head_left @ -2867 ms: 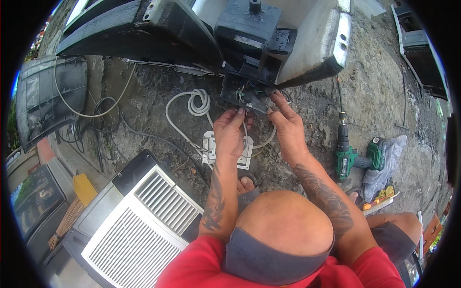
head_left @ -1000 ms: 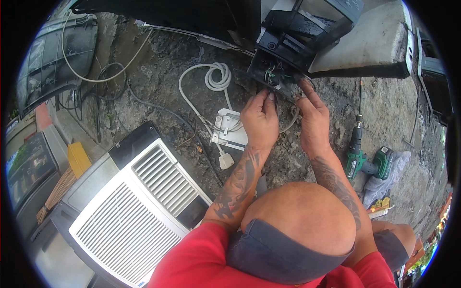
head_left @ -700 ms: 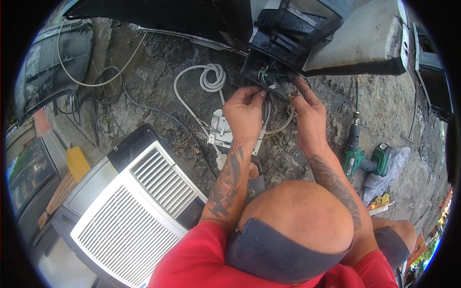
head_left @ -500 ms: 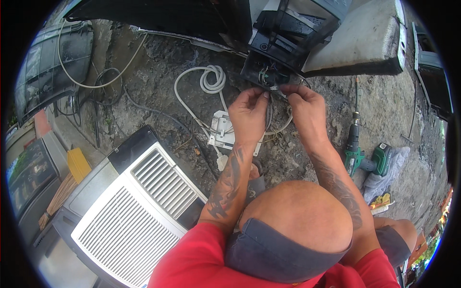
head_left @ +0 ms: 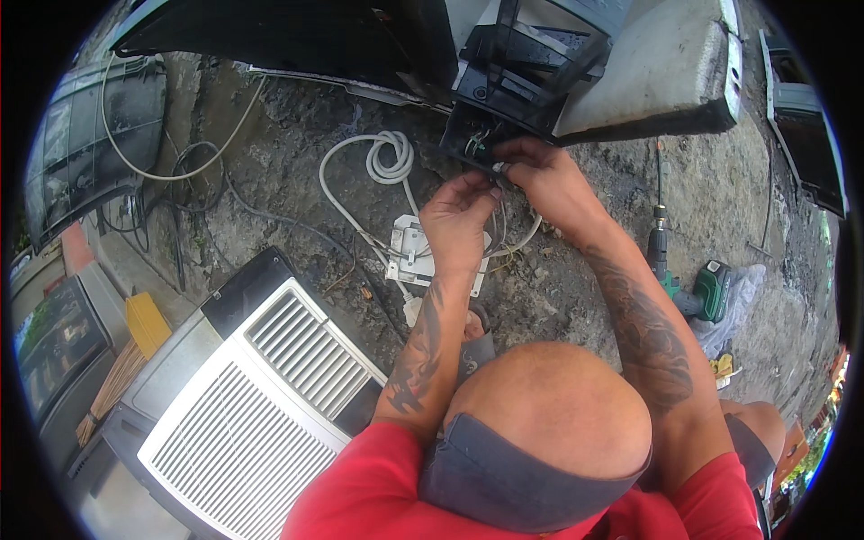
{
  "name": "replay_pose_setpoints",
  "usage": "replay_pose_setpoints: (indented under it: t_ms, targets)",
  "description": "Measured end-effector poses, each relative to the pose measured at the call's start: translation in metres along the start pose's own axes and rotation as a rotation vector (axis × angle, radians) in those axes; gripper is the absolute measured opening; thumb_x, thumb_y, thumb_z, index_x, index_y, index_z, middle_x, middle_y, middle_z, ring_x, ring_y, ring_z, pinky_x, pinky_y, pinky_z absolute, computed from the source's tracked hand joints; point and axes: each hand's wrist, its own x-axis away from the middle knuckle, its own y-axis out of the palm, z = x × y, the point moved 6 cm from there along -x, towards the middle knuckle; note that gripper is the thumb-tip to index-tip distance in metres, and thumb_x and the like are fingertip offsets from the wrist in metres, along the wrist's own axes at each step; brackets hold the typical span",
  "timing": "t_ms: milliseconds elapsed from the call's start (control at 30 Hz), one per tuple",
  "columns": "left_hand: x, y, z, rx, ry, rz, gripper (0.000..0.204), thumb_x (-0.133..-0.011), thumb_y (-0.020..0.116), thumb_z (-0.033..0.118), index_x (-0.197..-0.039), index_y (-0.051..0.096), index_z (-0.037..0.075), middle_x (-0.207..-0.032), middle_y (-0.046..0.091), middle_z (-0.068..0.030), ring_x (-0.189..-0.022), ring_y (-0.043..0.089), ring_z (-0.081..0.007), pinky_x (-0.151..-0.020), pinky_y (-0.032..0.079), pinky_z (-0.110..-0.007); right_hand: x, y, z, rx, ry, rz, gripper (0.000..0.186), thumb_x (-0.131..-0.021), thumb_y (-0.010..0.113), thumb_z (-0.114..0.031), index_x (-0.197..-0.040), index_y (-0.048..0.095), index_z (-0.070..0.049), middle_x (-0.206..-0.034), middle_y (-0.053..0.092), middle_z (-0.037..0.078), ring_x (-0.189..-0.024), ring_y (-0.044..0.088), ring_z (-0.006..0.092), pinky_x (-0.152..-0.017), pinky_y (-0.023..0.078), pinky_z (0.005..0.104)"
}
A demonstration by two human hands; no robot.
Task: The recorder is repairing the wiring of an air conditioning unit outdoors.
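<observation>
At the black box (head_left: 455,138) under the dark frame (head_left: 517,87), the left hand (head_left: 455,223) and right hand (head_left: 552,189) have fingers narrow — whether holding something, I cannot tell. Inside the box, wires (head_left: 476,142) are partly shadowed.

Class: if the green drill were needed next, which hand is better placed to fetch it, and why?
Probably the right hand: the green drill lies to its right, while the left hand is farther off and would have to reach across.
</observation>
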Motion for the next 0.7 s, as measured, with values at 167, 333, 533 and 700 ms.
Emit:
replay_pose_setpoints:
  t_ms: [167, 333, 533, 700]
  targets:
    - [-0.009, -0.006, -0.003, 0.135, -0.141, -0.083, 0.020, -0.086, 0.065, -0.012, -0.106, 0.067, -0.008, -0.100, 0.070, -0.0134, -0.085, 0.067, -0.0188, -0.082, 0.055, -0.029, 0.002, -0.003, -0.002, 0.010, -0.068, 0.015, 0.040, -0.084, 0.057, -0.014, -0.120, 0.064, 0.003, -0.112, 0.071, 0.018, -0.102, 0.066, 0.0237, -0.094, 0.048, 0.0333]
    - [-0.016, -0.004, 0.003, 0.142, -0.136, -0.089, 0.018, -0.086, 0.064, -0.012, -0.104, 0.066, -0.009, -0.096, 0.070, -0.0141, -0.083, 0.067, -0.0190, -0.077, 0.054, -0.029, 0.003, -0.003, -0.007, -0.084, -0.029, -0.025, 0.042, -0.083, 0.057, -0.013, -0.121, 0.063, 0.003, -0.111, 0.071, 0.018, -0.102, 0.067, 0.0247, -0.094, 0.049, 0.0336]
    - [-0.013, -0.003, 0.013, -0.009, -0.154, -0.052, 0.017, -0.086, 0.068, -0.009, -0.103, 0.065, -0.010, -0.089, 0.070, -0.0113, -0.078, 0.067, -0.0150, -0.072, 0.054, -0.023, 0.002, -0.001, 0.000, 0.014, -0.070, 0.033, 0.040, -0.081, 0.057, -0.015, -0.115, 0.066, 0.004, -0.106, 0.072, 0.020, -0.100, 0.068, 0.0290, -0.093, 0.050, 0.0357]
    - [-0.002, -0.002, 0.015, -0.205, -0.083, -0.053, 0.022, -0.088, 0.070, -0.003, -0.109, 0.067, -0.007, -0.096, 0.070, -0.0070, -0.082, 0.065, -0.0101, -0.075, 0.052, -0.022, 0.005, -0.003, -0.005, 0.105, -0.067, 0.020, 0.040, -0.082, 0.056, -0.016, -0.114, 0.068, 0.004, -0.106, 0.072, 0.019, -0.101, 0.068, 0.0291, -0.093, 0.050, 0.0360]
